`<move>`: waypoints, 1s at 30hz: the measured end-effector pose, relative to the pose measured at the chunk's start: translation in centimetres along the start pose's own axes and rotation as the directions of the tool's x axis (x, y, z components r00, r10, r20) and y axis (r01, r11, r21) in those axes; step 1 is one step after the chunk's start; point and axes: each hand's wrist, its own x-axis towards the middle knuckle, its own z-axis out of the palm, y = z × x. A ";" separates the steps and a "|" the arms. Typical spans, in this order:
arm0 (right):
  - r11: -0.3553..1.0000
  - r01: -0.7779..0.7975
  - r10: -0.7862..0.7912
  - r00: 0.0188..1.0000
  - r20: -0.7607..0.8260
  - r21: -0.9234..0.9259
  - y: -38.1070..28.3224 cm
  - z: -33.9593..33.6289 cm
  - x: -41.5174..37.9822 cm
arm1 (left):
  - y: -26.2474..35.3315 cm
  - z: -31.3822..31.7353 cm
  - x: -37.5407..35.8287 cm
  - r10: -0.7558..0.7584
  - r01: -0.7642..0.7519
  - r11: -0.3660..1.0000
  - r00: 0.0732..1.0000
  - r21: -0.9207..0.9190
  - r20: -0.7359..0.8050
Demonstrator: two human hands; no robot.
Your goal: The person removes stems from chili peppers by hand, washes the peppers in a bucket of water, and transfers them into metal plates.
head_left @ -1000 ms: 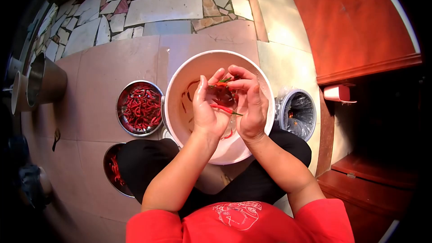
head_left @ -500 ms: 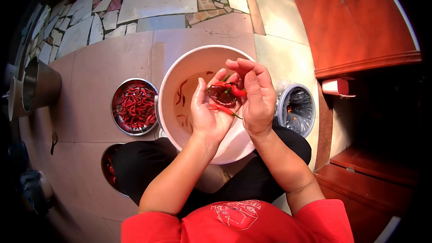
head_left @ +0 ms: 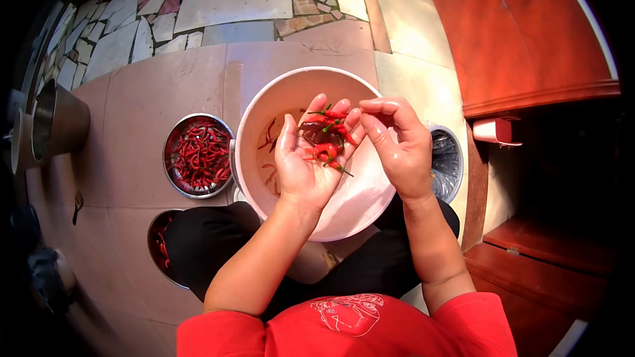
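Note:
My left hand (head_left: 303, 175) is palm up over a white bucket (head_left: 357, 208), with several wet red chili peppers (head_left: 325, 152) lying across its palm and fingers. Some of the chilies have green stems, and one looks darker. Just right of those fingers is my right hand (head_left: 407, 152), its thumb and index finger brought together in a pinch. Whatever may be between those fingertips cannot be made out. Inside the bucket there is water, where a few more chilies (head_left: 270, 133) float along the left side.
Left of the bucket stands a metal bowl (head_left: 197, 192) full of red chilies. Another bowl (head_left: 153, 251) with chilies is partly behind my left knee. On the right are a bin with a plastic liner (head_left: 446, 158) and a red wooden cabinet (head_left: 522, 33). Metal pots (head_left: 69, 122) stand far left.
My right hand has moved right, away from the chilies, and its fingers have drawn into a pinch. The chilies have shifted in my left palm, whose fingers are more spread.

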 end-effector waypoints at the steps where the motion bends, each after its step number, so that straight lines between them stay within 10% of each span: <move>1: 0.971 0.078 -0.054 0.992 0.111 -0.227 0.3 -0.2 0.0 | 0.2 -0.1 0.0 0.002 -0.002 1.000 1.000 -0.026 0.020; 13: 0.972 -0.036 0.059 0.994 0.093 -0.231 0.0 1.2 -1.0 | 0.3 -0.4 0.1 0.045 -0.044 0.999 0.993 -0.012 0.105; 18: 0.889 0.327 -0.214 0.915 0.342 -0.320 0.2 0.8 -0.7 | 0.2 0.2 0.0 0.098 -0.101 0.994 0.994 0.050 0.045; 30: 0.967 0.088 -0.057 0.989 0.136 -0.238 -0.2 1.6 -1.0 | -0.1 -0.1 -0.1 0.043 -0.041 0.999 0.996 -0.026 0.074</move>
